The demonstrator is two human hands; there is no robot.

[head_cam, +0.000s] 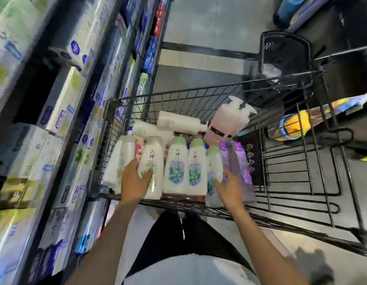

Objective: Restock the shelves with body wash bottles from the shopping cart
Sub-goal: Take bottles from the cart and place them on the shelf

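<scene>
Body wash bottles [174,165] fill the near end of a black wire shopping cart [302,161], lying on their backs in a row with labels up; their long axes run away from the person, with the caps at the far end. Both bare arms reach forward and down from the bottom of the view into the cart. The left hand [134,182] rests on a white bottle with a green leaf label [152,159], fingers spread and loosely curved over its lower half, thumb against its right side; whether it has truly closed around the bottle cannot be told. The right hand [230,190] is open with fingers fanned, its fingertips touching or just above a green-capped bottle [213,161] and the purple bottles [238,161] beside it. Between the hands lie two white bottles with blue-green labels [185,167]. Behind this row, two plain white bottles [178,122] lie crosswise, and a pale pink pump bottle [228,122] leans tilted against the far right of the cart. Shelves [61,112] of boxed goods, blurred, stand just to the left of the cart. A black plastic basket [285,54] sits on the grey floor beyond the cart, and a yellow and blue package [297,124] lies outside its right wall.
</scene>
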